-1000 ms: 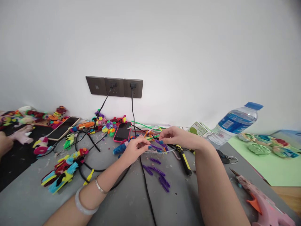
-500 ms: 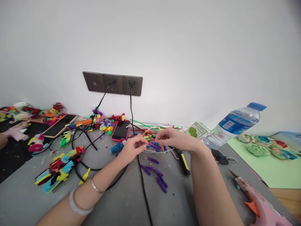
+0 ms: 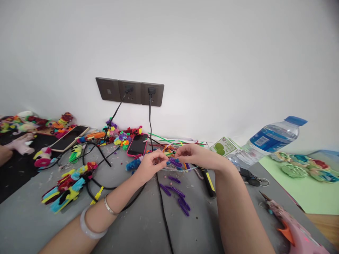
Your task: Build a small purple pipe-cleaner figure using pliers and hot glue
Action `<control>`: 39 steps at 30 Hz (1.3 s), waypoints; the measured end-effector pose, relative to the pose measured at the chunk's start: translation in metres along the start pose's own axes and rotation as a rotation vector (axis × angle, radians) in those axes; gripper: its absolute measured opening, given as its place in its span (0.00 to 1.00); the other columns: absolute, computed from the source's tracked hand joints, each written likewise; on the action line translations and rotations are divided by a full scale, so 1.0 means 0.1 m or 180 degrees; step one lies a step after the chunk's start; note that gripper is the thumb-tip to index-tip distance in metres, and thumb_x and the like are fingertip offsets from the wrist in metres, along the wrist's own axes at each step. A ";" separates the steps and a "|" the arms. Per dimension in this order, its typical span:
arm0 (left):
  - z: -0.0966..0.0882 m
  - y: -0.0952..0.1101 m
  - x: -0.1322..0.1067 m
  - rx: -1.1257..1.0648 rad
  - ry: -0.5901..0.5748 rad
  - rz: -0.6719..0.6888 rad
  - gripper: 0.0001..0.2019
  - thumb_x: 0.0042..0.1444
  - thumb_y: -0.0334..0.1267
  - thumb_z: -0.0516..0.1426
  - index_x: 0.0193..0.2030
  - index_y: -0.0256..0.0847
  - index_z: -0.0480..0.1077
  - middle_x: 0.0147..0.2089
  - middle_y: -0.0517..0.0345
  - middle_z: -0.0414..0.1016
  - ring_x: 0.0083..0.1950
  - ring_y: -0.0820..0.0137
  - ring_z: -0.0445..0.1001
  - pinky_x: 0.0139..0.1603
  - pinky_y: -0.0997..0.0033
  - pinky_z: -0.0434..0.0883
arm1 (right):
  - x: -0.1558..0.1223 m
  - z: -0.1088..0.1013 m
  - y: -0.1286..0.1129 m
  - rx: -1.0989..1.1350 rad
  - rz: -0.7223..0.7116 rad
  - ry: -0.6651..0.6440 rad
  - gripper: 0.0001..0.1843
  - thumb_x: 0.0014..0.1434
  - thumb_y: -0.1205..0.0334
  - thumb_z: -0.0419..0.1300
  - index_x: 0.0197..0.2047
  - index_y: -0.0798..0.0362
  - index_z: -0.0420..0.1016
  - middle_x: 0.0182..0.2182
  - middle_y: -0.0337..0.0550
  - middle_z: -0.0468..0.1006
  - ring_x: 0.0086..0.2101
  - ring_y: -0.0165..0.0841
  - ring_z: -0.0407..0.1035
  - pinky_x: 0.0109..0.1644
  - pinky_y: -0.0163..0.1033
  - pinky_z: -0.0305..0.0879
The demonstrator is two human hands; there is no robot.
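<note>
My left hand and my right hand meet above the middle of the grey table. Both pinch a small purple pipe-cleaner piece on a thin clear band. The fingers of both hands are closed on it. Just below them, several loose purple pipe-cleaner loops lie on the table. A bracelet and a pale bangle sit on my left wrist.
A pink glue gun lies front right, a yellow-black cutter by my right wrist. A water bottle, green paper, two phones, black cables and coloured craft pieces crowd the back and left.
The view has shifted slightly. Both hands stay together on the purple piece, with only small finger movements.
</note>
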State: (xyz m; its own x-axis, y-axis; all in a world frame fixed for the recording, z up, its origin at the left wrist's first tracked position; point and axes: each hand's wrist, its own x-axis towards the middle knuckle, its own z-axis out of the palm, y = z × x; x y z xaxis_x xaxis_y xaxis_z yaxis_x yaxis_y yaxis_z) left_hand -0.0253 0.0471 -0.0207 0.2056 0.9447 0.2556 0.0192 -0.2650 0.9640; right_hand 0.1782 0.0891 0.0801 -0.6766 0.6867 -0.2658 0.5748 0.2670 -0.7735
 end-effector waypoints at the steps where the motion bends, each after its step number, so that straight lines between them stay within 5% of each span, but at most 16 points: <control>1: 0.00 0.00 0.00 -0.0009 0.0005 0.0006 0.09 0.54 0.41 0.62 0.34 0.35 0.74 0.33 0.56 0.69 0.34 0.71 0.65 0.35 0.72 0.61 | 0.00 0.00 0.00 0.0007 0.0001 -0.0005 0.13 0.56 0.51 0.58 0.29 0.53 0.72 0.24 0.36 0.67 0.25 0.29 0.56 0.29 0.37 0.49; 25: 0.00 0.00 -0.01 0.0078 0.0043 0.0141 0.07 0.57 0.39 0.60 0.33 0.37 0.74 0.33 0.57 0.68 0.34 0.71 0.64 0.37 0.72 0.61 | 0.03 0.03 0.05 0.0158 0.0017 -0.0044 0.10 0.54 0.55 0.60 0.31 0.53 0.75 0.25 0.36 0.68 0.25 0.28 0.56 0.28 0.36 0.50; 39: 0.03 0.06 0.01 -0.0133 0.0225 0.0022 0.13 0.53 0.46 0.63 0.30 0.36 0.73 0.30 0.58 0.67 0.33 0.71 0.65 0.37 0.72 0.64 | 0.03 0.04 0.03 0.0324 0.0018 0.0047 0.10 0.54 0.54 0.61 0.30 0.53 0.74 0.24 0.36 0.69 0.25 0.29 0.59 0.28 0.36 0.53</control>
State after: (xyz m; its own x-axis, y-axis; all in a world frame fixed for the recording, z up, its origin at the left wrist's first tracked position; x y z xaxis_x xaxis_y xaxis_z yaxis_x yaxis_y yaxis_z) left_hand -0.0224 0.0457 -0.0146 0.1358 0.9545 0.2653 -0.0233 -0.2646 0.9641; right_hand 0.1758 0.0892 0.0749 -0.6662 0.6981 -0.2625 0.5285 0.1935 -0.8266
